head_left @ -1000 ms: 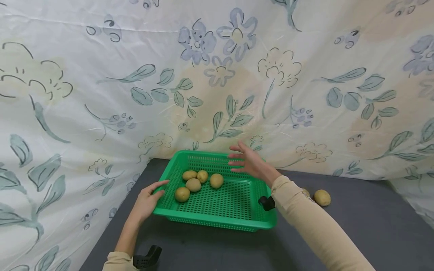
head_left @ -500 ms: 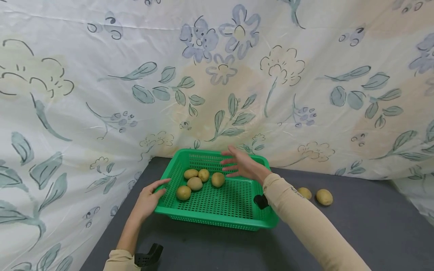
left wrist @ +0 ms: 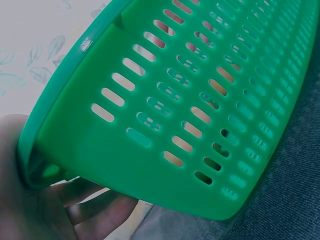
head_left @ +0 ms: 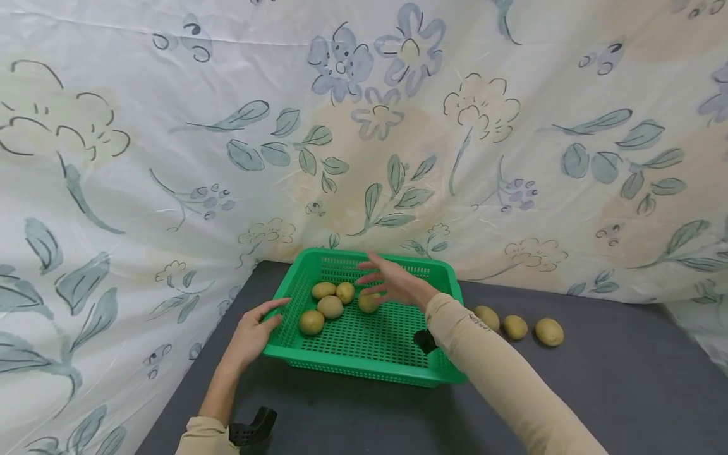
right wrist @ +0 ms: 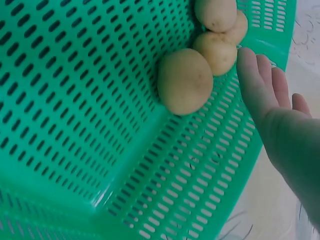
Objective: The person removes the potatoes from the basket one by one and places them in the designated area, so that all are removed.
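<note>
Dark grey tabletop (head_left: 352, 417) fills the foreground, with a black device (head_left: 253, 430) on the left wrist above it. The left hand (head_left: 247, 335) grips the left side of a green perforated basket (head_left: 364, 371), fingers curled under its rim. Inside, four potatoes (head_left: 330, 307) cluster toward the left, and a fifth potato (head_left: 368, 304) sits just right of them. Over that one hangs the right hand (head_left: 392, 281), fingers extended and holding nothing; whether it touches the potato, I cannot tell. Three loose potatoes (head_left: 515, 327) lie in a row beyond the basket's right side. Behind everything rises a white floral cloth (head_left: 375, 145).
</note>
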`<state>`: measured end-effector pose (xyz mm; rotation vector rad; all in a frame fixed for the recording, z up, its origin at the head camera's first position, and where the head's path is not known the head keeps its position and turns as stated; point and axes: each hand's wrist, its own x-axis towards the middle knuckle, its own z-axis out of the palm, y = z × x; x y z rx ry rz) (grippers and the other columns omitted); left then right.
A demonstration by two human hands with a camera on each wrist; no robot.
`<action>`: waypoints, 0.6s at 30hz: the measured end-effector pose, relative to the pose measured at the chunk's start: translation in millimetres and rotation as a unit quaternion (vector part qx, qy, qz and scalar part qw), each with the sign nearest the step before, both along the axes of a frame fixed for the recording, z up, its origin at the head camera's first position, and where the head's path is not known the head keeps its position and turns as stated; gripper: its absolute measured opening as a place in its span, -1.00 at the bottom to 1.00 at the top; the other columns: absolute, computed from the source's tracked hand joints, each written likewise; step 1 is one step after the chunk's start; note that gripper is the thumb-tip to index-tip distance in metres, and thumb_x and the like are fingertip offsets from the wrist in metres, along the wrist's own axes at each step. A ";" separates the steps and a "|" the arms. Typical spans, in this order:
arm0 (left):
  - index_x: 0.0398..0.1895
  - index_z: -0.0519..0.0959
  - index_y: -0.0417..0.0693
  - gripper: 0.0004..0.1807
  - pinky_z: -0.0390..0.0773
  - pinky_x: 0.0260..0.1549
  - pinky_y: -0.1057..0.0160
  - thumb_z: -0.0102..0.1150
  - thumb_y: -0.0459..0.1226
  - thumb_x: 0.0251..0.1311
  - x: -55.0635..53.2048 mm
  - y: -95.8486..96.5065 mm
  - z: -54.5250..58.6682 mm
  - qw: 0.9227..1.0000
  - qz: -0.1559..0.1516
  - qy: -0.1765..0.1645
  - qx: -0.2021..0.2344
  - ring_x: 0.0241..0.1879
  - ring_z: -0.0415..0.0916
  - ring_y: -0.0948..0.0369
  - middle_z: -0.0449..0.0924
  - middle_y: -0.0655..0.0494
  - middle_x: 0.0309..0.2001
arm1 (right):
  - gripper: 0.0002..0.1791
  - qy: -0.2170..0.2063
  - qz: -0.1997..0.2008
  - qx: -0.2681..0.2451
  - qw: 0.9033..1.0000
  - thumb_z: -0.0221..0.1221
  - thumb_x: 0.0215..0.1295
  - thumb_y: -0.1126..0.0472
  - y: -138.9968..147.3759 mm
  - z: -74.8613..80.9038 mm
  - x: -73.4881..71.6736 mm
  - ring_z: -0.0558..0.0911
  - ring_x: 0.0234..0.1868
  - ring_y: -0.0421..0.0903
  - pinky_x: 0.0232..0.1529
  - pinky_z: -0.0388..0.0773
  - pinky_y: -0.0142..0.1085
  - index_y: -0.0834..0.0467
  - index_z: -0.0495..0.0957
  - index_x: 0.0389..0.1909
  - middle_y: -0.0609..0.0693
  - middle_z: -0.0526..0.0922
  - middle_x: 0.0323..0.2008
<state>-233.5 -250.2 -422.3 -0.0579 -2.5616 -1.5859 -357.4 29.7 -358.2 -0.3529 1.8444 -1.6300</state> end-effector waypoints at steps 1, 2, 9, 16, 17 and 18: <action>0.32 0.39 -0.07 -0.58 0.23 0.17 -0.16 -0.09 -0.32 0.42 -0.3 0.1 0.1 1.000 0.000 -0.001 0.000 0.35 0.09 -0.09 0.18 -0.14 0.38 | -0.29 0.000 0.002 0.004 1.000 -0.36 0.50 -0.24 -2.4 -1.0 0.5 0.32 0.23 0.30 0.22 0.20 0.18 0.14 0.08 0.45 0.33 0.24 0.30; 0.32 0.39 -0.06 -0.58 0.24 0.16 -0.15 -0.09 -0.32 0.42 -0.5 0.2 0.2 1.000 0.000 -0.001 -0.001 0.35 0.09 -0.09 0.18 -0.14 0.38 | -0.28 0.000 0.003 0.007 1.000 -0.35 0.49 -0.25 -4.9 -2.0 1.0 0.34 0.21 0.30 0.20 0.22 0.18 0.14 0.10 0.45 0.33 0.25 0.29; 0.32 0.40 -0.06 -0.58 0.29 0.07 -0.06 -0.08 -0.32 0.41 -1.4 0.7 2.2 1.000 0.005 -0.002 -0.008 0.31 0.15 -0.07 0.20 -0.13 0.37 | -0.29 -0.048 0.016 -0.001 0.999 -0.34 0.50 -0.22 -22.0 -10.0 6.5 0.32 0.22 0.34 0.08 0.41 0.14 0.19 0.09 0.44 0.41 0.24 0.25; 0.31 0.41 -0.06 -0.58 0.30 -0.08 0.05 -0.08 -0.32 0.42 -0.4 0.9 1.8 1.000 0.008 0.002 -0.018 0.21 0.27 -0.02 0.21 -0.14 0.36 | -0.28 -0.086 0.038 -0.014 0.995 -0.35 0.52 -0.18 -38.7 -23.4 12.3 0.32 0.21 0.37 0.03 0.44 0.14 0.24 0.01 0.46 0.44 0.24 0.22; 0.31 0.41 -0.05 -0.58 0.31 -0.08 0.05 -0.07 -0.32 0.42 -0.1 1.0 1.3 1.000 0.008 0.002 -0.018 0.21 0.27 -0.02 0.22 -0.14 0.36 | -0.28 -0.088 0.044 -0.011 0.995 -0.35 0.52 -0.18 -40.8 -25.4 13.2 0.32 0.21 0.37 0.02 0.45 0.14 0.24 0.01 0.46 0.44 0.25 0.22; 0.31 0.41 -0.05 -0.58 0.30 -0.08 0.04 -0.07 -0.32 0.42 0.2 1.0 0.7 1.000 0.008 0.002 -0.017 0.21 0.28 -0.03 0.22 -0.14 0.36 | -0.28 -0.091 0.050 -0.007 0.995 -0.34 0.52 -0.19 -42.9 -27.2 13.9 0.32 0.21 0.38 0.01 0.45 0.14 0.24 0.01 0.46 0.43 0.25 0.22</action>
